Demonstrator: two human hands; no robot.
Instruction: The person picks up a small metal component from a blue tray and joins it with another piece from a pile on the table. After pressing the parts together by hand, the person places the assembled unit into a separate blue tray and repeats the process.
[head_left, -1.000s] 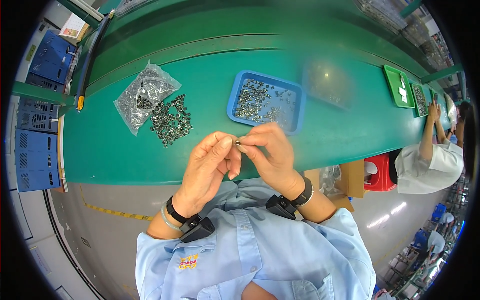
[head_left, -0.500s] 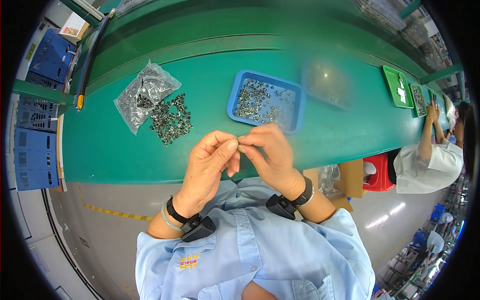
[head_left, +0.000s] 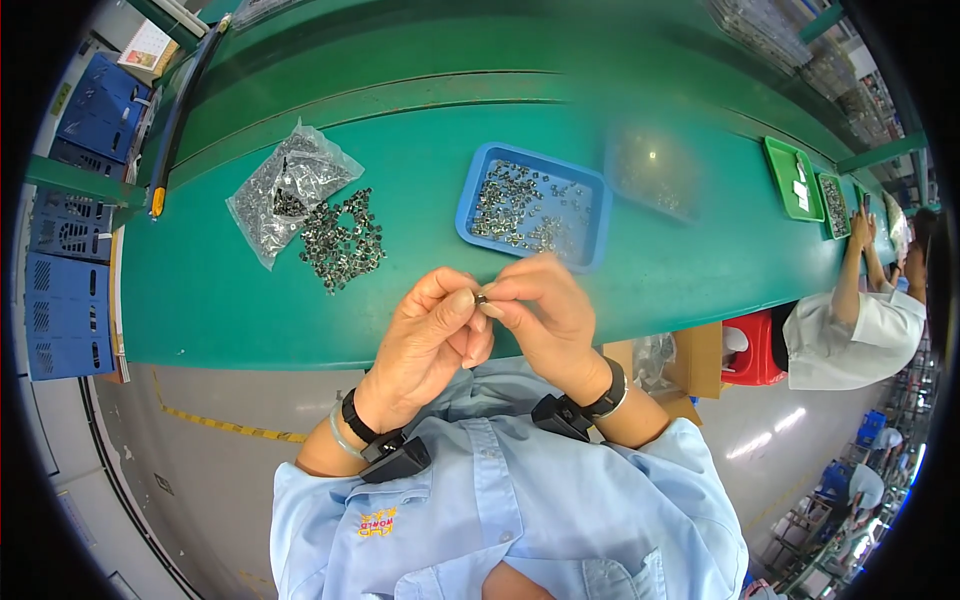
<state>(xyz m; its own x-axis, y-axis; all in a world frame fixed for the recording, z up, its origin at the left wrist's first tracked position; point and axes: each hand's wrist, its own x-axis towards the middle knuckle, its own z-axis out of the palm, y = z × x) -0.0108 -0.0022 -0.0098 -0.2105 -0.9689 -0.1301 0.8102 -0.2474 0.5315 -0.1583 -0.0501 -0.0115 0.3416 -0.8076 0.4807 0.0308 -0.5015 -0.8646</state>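
Note:
My left hand (head_left: 432, 327) and my right hand (head_left: 545, 310) meet fingertip to fingertip above the front edge of the green table. Pinched between both is a small dark metal part (head_left: 481, 299), mostly covered by the fingers. A loose pile of small black-and-silver metal parts (head_left: 343, 240) lies on the table to the left, beside a clear plastic bag (head_left: 265, 222) with more of them inside. Beyond my right hand stands a blue tray (head_left: 466, 212) with many small metal parts scattered in it.
A hazy clear bag or lid (head_left: 655, 175) lies right of the blue tray. Farther right are a green tray (head_left: 785, 170), a co-worker in a white top (head_left: 860, 335) and a red stool (head_left: 755, 350). Blue crates (head_left: 68, 315) stand at the left; a cardboard box (head_left: 697, 360) sits below the table edge.
My hands have drawn slightly nearer to me and the fingertips have parted a little, so the small dark part now shows between them.

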